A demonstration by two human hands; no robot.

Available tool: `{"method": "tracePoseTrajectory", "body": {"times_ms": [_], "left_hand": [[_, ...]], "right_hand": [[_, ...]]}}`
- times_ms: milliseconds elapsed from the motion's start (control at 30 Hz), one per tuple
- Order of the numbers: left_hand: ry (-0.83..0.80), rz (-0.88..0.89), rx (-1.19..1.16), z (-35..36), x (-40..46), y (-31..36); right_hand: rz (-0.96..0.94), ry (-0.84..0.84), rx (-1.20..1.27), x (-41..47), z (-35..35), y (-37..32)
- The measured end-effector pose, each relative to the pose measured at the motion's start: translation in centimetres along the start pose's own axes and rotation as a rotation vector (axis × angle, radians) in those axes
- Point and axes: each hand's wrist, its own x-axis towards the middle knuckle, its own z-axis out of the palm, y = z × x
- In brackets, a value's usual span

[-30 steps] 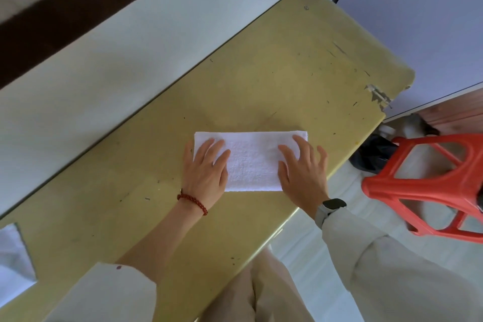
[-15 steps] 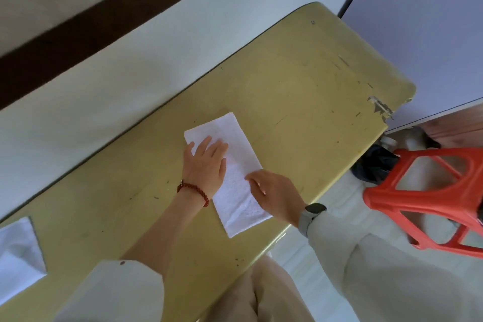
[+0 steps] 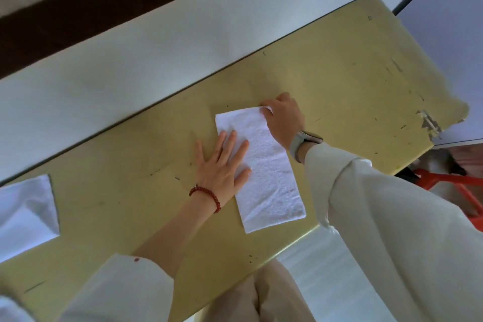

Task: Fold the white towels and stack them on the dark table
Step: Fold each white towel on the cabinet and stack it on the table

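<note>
Folded towel (image 3: 266, 165) lies lengthwise on the yellow tabletop (image 3: 339, 73). Left hand (image 3: 222, 165), fingers spread, presses its left edge. Right hand (image 3: 283, 119) pinches the far corner.

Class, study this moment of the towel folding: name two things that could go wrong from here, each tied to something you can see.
1. The right hand pinches only the far corner of the towel; folding from one corner may bring the edges together askew.
2. The towel's near end lies close to the table edge, beyond the flat left hand; a tug could slide it off.
</note>
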Motion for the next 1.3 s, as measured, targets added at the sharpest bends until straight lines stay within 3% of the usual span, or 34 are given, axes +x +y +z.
{"method": "tracePoseTrajectory", "body": {"times_ms": [300,400,533,733,800,900,1100,1200,1300], "left_hand": [[-0.011,-0.001,-0.02,-0.4,0.2,0.1],[0.077,-0.015,-0.181,-1.4,0.9,-0.4],[0.155,-0.209,-0.412,-4.4,3.7,-2.1],[-0.156,-0.15,-0.849,-10.4,7.9,-3.4],[-0.13,-0.14,-0.891,-11.9,8.5,-3.3],[0.036,-0.128,-0.855,-13.4,9.2,-2.8],[0.392,0.033,-0.386,-13.0,7.1,-0.5],[0.485,0.149,-0.299,-10.0,4.5,0.4],[0.48,0.218,-0.316,-6.7,2.6,1.0]], "right_hand": [[0.066,-0.265,-0.12,3.1,-0.7,-1.3],[0.011,-0.279,-0.017,2.7,-1.5,-1.5],[-0.138,-0.22,0.223,1.0,-3.7,-1.0],[-0.343,-0.142,0.288,-0.4,-7.2,0.5],[-0.34,-0.095,0.278,-0.5,-8.2,0.8],[-0.287,0.004,0.298,-0.4,-9.4,1.1],[-0.354,0.221,0.291,-3.5,-9.2,2.5],[-0.387,0.245,0.233,-6.5,-7.0,4.5],[-0.432,0.226,0.138,-8.7,-4.8,6.2]]}}
